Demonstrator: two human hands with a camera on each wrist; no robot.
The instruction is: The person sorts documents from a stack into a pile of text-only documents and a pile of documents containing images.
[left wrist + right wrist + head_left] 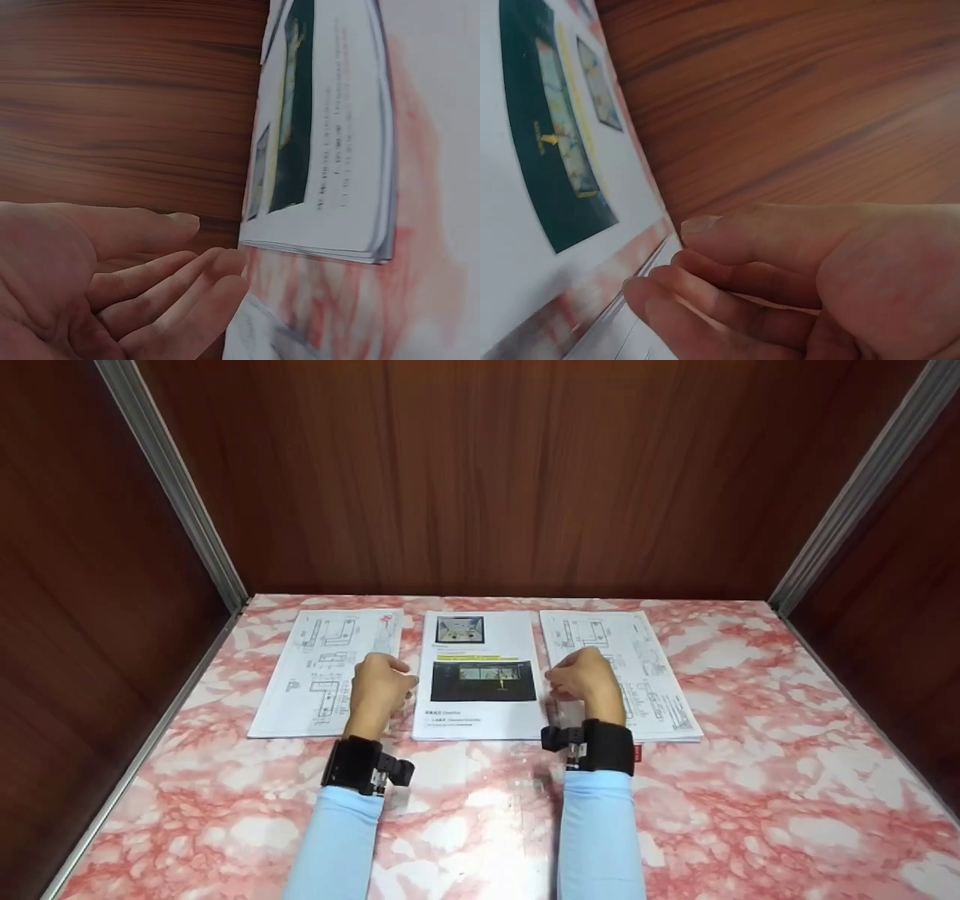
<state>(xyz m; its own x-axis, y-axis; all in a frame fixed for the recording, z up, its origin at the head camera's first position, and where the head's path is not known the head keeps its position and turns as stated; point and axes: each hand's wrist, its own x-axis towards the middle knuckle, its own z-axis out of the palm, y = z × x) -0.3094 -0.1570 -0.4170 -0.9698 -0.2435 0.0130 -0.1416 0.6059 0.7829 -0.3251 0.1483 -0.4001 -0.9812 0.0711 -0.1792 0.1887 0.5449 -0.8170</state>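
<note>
The fingers [214, 311] of the left hand [379, 686] are softly bent and grip nothing, with a clear gap between them and the thumb; the fingers [727, 307] of the right hand [589, 679] are bent in the same loose way, lying close to one another, the thumb just above them and likewise holding nothing. The hands flank the middle paper stack [517, 724], the left near its left edge, the right near its right edge; whether a fingertip brushes any sheet I cannot tell. This facing pose seems chosen so that both long sides of the stack are within reach at once. The stack lies flat on the table [480, 825], its long axis running away from the person, the small photo at the far end and the printed lines toward the near edge, so the page looks set to be read from where the person is. Beyond each hand lies a stack of technical drawings, the left stack [285, 712] and the right stack [664, 712], both reaching away from the person too; the three lie side by side with narrow strips of table between them, probably to keep them separate. Behind stands a wood-grain panel [480, 472].
</note>
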